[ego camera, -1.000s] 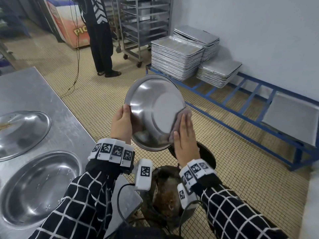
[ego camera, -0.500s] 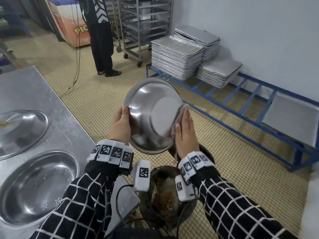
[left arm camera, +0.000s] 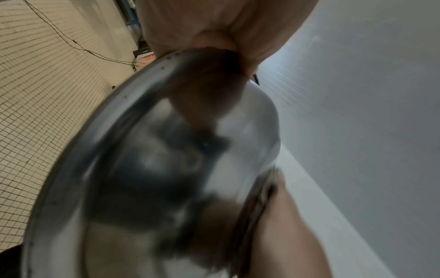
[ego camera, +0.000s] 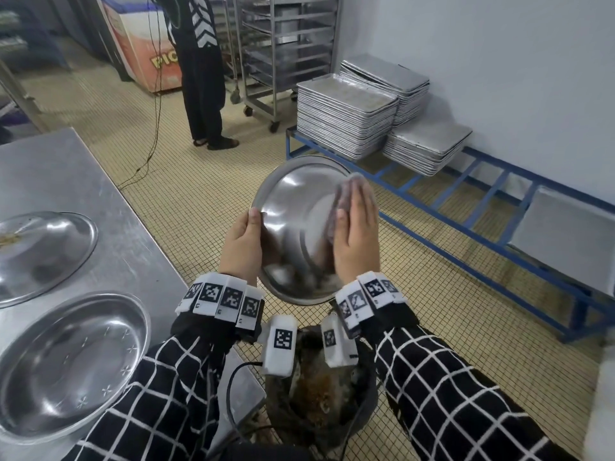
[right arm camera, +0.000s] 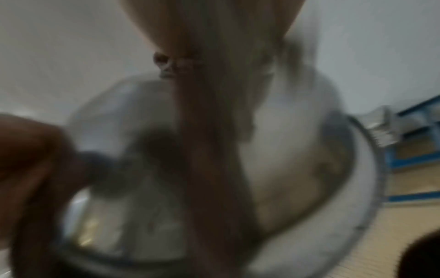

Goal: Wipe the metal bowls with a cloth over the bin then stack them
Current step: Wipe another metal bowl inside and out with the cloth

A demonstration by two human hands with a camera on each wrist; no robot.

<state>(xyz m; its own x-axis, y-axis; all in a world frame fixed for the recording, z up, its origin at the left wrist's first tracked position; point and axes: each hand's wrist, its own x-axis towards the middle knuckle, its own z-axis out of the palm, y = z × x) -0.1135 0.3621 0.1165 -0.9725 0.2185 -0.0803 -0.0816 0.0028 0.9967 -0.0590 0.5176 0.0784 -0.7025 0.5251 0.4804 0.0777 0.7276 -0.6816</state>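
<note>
I hold a shiny metal bowl (ego camera: pixel 293 214) tilted up on edge above the dark bin (ego camera: pixel 322 394). My left hand (ego camera: pixel 244 241) grips its left rim, thumb on the inside; the left wrist view shows the rim (left arm camera: pixel 100 122) close up. My right hand (ego camera: pixel 356 234) lies flat, fingers straight, pressing a pinkish-grey cloth (ego camera: pixel 346 197) against the bowl's inner right side. The right wrist view is blurred; the bowl (right arm camera: pixel 309 169) fills it. Two more metal bowls (ego camera: pixel 66 361) (ego camera: pixel 40 251) sit on the steel table at the left.
The steel table (ego camera: pixel 83 181) runs along my left. A blue rack (ego camera: pixel 466 207) with stacked metal trays (ego camera: pixel 346 114) lines the wall on the right. A person in black (ego camera: pixel 203 71) stands by a wheeled shelf trolley (ego camera: pixel 286 44) farther back. A cable trails on the tiled floor.
My right hand with the cloth has slid up from the bowl's lower right edge to its upper right inside. The bowl stays held over the bin.
</note>
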